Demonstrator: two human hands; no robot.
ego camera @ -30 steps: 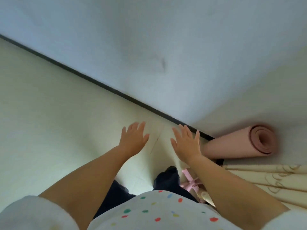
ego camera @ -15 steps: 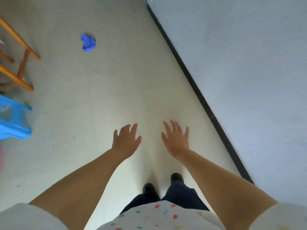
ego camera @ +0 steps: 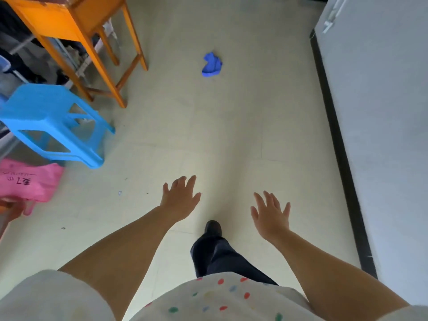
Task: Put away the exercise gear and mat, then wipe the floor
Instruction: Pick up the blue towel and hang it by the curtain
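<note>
Both arms reach forward over the floor (ego camera: 231,135); left hand (ego camera: 179,200) and right hand (ego camera: 271,216) hover lower centre, fingers spread, each grip apart, empty.

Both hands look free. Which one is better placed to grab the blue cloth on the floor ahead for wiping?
Probably the left hand: it is open, empty, and reaches further forward, more nearly in line with the blue cloth. The right hand is also open and empty but sits further back, nearer the wall.

We have one head-worn wide-angle view, looking steeply down and forward along the floor (ego camera: 231,126), wall (ego camera: 382,135) on our right.
</note>
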